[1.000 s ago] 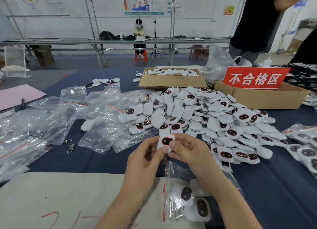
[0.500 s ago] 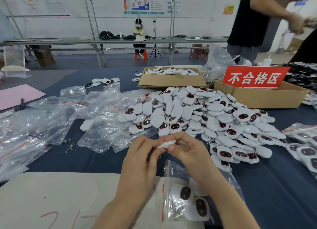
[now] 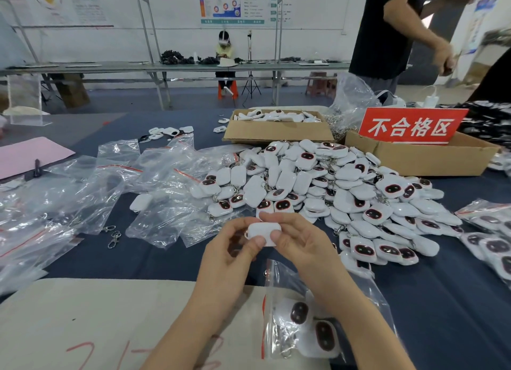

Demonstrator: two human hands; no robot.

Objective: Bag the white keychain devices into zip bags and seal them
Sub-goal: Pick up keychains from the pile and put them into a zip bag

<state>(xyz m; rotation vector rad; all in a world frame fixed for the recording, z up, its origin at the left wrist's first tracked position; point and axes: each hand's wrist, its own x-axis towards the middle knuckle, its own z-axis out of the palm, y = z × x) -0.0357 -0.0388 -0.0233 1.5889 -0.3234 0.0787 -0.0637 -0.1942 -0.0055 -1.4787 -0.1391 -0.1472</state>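
My left hand (image 3: 229,254) and my right hand (image 3: 300,241) together pinch one white keychain device (image 3: 262,231) above the table, its plain white back facing me. Under my right forearm lies an unsealed zip bag (image 3: 304,325) with a red strip, holding several devices with dark oval faces. A large heap of white keychain devices (image 3: 331,192) fills the dark blue table just beyond my hands. Empty clear zip bags (image 3: 116,192) lie scattered to the left.
Two cardboard boxes stand at the back: one (image 3: 276,133) holds devices, the other (image 3: 420,156) carries a red sign. Filled bags (image 3: 489,231) lie at the right edge. Loose metal clips (image 3: 113,238) sit left of my hands. A person (image 3: 392,32) stands behind the table.
The device turned in my fingers: face up a second ago, edge-on half a second ago, now back side towards me. The standing person's arms moved.
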